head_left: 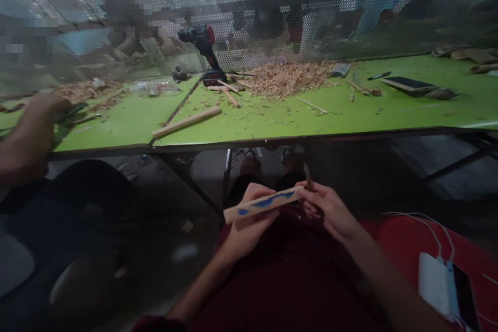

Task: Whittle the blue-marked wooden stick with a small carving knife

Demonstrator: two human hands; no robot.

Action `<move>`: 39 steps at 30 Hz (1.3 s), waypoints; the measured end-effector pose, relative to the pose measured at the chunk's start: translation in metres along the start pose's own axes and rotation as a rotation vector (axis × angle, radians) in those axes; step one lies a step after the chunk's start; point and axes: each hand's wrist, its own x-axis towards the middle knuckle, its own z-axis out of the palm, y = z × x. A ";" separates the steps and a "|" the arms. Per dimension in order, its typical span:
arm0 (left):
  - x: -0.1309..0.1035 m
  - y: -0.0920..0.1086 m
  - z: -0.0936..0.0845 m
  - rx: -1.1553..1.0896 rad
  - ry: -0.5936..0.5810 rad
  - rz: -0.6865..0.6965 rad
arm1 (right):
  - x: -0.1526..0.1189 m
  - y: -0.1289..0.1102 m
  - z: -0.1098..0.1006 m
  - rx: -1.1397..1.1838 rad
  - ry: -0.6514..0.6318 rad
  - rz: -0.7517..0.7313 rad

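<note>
At the left, our left hand [252,224] is closed around the wooden strip [268,203]. If this grip becomes loose, the strip could turn or slide, because its left end sticks out without support. At the right, our right hand [324,205] is closed on the knife [308,179], and its fingers are also at the right end of the strip. We think that this double hold could let the knife twist, and the blade, so near, could cut our fingers or mark the wood.

The strip, with blue marks, lies across the front of the left hand, touching it, and rises a little toward the right hand. Beyond the left hand, on the green table [249,127], lies a wooden stick [187,122], well apart from it.
</note>
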 end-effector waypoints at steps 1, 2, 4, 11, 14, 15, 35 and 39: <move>0.001 -0.004 -0.001 -0.046 -0.035 -0.010 | 0.000 -0.005 -0.005 0.014 -0.002 -0.014; 0.003 -0.007 -0.002 -0.123 -0.041 -0.046 | -0.001 -0.010 -0.010 0.011 -0.005 -0.027; 0.006 -0.014 -0.003 -0.293 -0.065 -0.209 | 0.000 -0.019 -0.018 -0.017 -0.006 -0.044; -0.005 -0.009 0.000 -0.514 -0.681 -0.578 | 0.014 -0.038 -0.017 -0.036 -0.043 -0.086; -0.008 -0.005 0.003 -0.366 -0.681 -0.524 | 0.025 -0.042 -0.009 -0.071 -0.086 -0.118; -0.008 -0.004 0.003 -0.339 -0.659 -0.508 | 0.028 -0.043 -0.006 -0.106 -0.083 -0.138; -0.012 0.028 -0.002 -0.097 -0.313 -0.337 | -0.010 -0.024 0.022 -1.377 -0.139 -0.999; -0.013 0.029 -0.006 -0.098 -0.371 -0.348 | 0.001 -0.035 0.017 -1.462 -0.093 -1.105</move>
